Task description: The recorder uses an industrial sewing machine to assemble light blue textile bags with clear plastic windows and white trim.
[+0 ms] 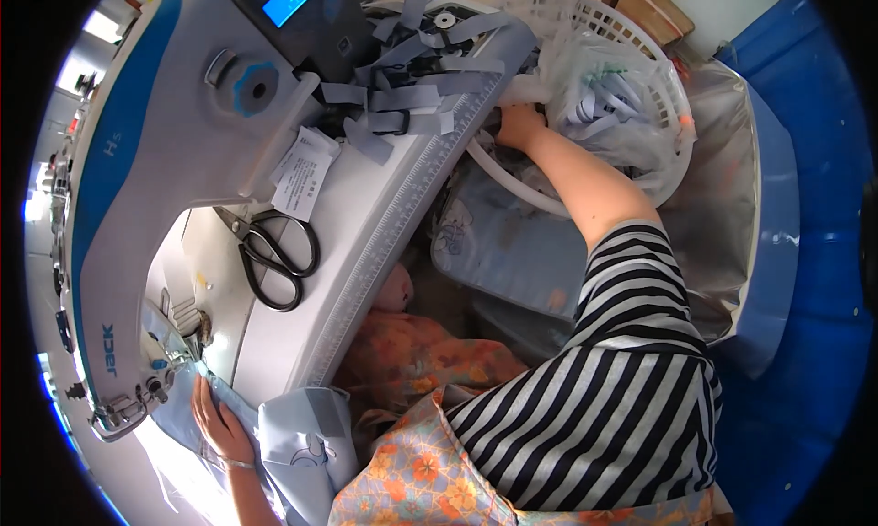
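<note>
My left hand lies flat, fingers stretched, on grey-blue fabric beside the needle area of a white and blue sewing machine. A folded part of grey-blue fabric with a printed line drawing bulges over the table edge next to that wrist. My right arm stretches far out to a white plastic basket. There my right hand is bent down at the basket's near left side, by the table's edge; its fingertips are hidden, so any hold cannot be made out.
Black-handled scissors and a white printed label lie on the table. Grey straps with dark buckles are heaped at its far end. The basket holds clear plastic bags and pale strips. A grey-blue padded piece sits below it.
</note>
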`<state>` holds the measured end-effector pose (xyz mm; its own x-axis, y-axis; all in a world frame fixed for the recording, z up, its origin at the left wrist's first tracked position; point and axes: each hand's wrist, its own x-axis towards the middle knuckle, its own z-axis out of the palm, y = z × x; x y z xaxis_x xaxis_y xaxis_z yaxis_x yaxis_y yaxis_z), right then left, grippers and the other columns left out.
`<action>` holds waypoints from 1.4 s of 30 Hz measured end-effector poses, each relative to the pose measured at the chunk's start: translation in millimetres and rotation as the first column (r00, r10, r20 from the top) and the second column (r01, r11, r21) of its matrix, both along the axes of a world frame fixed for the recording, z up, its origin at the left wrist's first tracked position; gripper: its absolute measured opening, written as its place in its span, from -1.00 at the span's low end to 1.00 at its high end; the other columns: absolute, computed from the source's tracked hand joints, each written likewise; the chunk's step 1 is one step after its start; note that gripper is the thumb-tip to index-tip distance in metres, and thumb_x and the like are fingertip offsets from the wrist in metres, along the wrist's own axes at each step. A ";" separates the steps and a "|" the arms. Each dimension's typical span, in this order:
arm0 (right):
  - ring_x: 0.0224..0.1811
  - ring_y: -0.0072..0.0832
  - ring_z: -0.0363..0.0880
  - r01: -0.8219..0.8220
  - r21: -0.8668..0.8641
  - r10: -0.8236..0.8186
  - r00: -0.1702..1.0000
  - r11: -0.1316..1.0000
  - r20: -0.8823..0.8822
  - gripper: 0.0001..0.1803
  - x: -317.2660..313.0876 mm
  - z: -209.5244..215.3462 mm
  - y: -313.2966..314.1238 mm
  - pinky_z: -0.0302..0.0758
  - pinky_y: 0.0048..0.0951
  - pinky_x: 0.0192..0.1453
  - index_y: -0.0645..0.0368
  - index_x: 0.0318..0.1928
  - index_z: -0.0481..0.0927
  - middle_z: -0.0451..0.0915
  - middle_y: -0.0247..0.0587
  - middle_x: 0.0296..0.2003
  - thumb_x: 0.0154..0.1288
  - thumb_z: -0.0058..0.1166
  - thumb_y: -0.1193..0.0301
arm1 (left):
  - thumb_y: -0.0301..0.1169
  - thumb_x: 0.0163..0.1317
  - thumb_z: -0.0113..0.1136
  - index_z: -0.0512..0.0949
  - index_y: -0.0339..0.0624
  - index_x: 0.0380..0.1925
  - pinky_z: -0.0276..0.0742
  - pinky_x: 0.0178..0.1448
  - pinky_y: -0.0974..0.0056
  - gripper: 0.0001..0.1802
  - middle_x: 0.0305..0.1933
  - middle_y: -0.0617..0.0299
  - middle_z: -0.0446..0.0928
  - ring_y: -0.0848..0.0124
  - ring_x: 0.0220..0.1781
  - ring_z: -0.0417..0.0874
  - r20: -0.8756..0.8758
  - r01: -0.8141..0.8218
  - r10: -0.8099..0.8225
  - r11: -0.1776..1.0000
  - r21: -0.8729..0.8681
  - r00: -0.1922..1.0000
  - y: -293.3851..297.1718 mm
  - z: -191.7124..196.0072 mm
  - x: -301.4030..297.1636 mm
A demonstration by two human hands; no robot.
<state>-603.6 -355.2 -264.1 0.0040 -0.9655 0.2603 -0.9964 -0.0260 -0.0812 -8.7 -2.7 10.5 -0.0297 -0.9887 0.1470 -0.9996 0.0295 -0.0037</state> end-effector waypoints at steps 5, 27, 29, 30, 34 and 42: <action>0.07 -0.02 0.57 0.081 0.251 -0.098 0.993 0.965 0.058 -0.60 7.1 5.5 7.4 0.52 -0.07 0.09 0.13 0.03 0.58 0.56 0.04 0.07 0.15 0.05 0.36 | -0.30 0.38 -0.23 0.33 -0.37 0.26 0.12 0.45 -0.07 -0.48 0.33 -0.17 0.33 -0.14 0.34 0.31 0.012 0.033 -0.033 0.999 -0.016 0.999 0.0 1.1 -1.4; -0.07 -0.01 0.60 -0.214 0.289 0.077 0.903 0.933 0.422 -0.62 -8.9 36.5 16.0 0.50 -0.12 0.01 0.15 -0.15 0.65 0.65 0.04 -0.18 0.16 0.10 0.14 | -0.39 0.36 -0.20 0.33 -0.32 0.28 0.16 0.45 0.03 -0.49 0.35 -0.12 0.33 -0.06 0.37 0.33 0.013 0.001 0.000 1.000 -0.024 1.000 0.2 0.5 -4.4; -0.02 -0.05 0.59 -0.344 0.575 0.247 0.938 0.742 0.242 -0.51 -3.1 32.7 20.8 0.50 -0.15 0.07 0.16 -0.10 0.65 0.64 0.05 -0.14 0.07 0.16 0.07 | -0.39 0.36 -0.21 0.33 -0.32 0.28 0.16 0.45 0.03 -0.49 0.35 -0.12 0.33 -0.06 0.37 0.33 0.019 -0.005 0.005 1.000 -0.013 1.000 -0.4 0.9 -5.0; 0.02 -0.02 0.58 -0.324 0.592 0.242 0.946 0.738 0.215 -0.33 -0.9 29.9 23.4 0.49 -0.15 0.15 0.16 0.08 0.57 0.63 0.07 -0.08 -0.03 0.23 0.05 | -0.39 0.36 -0.21 0.33 -0.31 0.28 0.16 0.45 0.03 -0.49 0.35 -0.12 0.33 -0.06 0.37 0.33 0.024 -0.011 0.011 1.000 -0.012 1.000 -0.5 1.0 -5.2; 0.13 0.07 0.52 -0.321 0.594 0.394 0.919 0.738 0.006 -0.14 7.4 18.5 28.1 0.47 -0.06 0.21 0.14 0.32 0.33 0.57 0.17 0.03 -0.03 0.21 0.10 | -0.39 0.37 -0.21 0.33 -0.31 0.28 0.15 0.45 0.03 -0.50 0.35 -0.12 0.33 -0.06 0.37 0.33 0.025 -0.013 0.013 1.000 -0.005 1.000 -0.1 1.1 -5.7; -0.02 -0.11 0.64 -0.161 0.611 0.313 0.938 0.775 -0.150 -0.52 24.7 -13.2 10.0 0.59 -0.14 0.02 0.10 0.08 0.54 0.65 -0.04 -0.07 0.08 0.12 0.34 | -0.37 0.38 -0.24 0.33 -0.29 0.29 0.15 0.45 0.03 -0.49 0.35 -0.09 0.34 -0.02 0.38 0.33 0.029 -0.022 0.021 1.000 0.002 0.999 0.4 1.5 -4.0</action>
